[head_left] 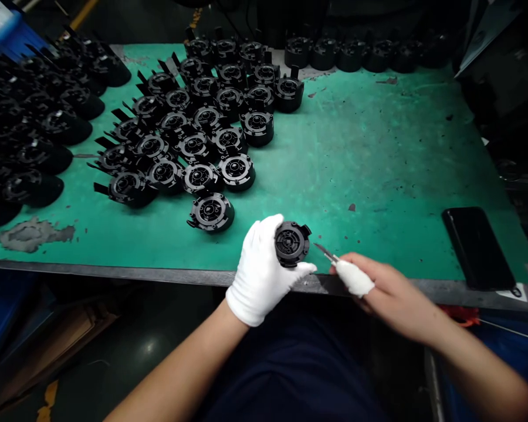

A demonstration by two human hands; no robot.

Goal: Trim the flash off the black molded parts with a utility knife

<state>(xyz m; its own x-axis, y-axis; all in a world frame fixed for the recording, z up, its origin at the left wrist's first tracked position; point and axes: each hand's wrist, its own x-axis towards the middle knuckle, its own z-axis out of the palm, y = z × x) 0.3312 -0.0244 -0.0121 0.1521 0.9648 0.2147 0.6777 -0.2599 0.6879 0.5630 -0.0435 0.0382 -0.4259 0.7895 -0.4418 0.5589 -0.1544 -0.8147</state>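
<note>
A round black part (293, 242) is held at the near edge of a green table (369, 158), with a small knife (326, 253) just beside it.
The left hand (260, 266), in a white glove, curls its fingers and thumb around the part. The bare right hand (381, 281), a white wrap (355, 278) on its thumb, pinches the knife, blade pointing toward the part. Beyond, similar black parts (200, 176) crowd the table's left half; a dark phone (479, 249) lies at right.
</note>
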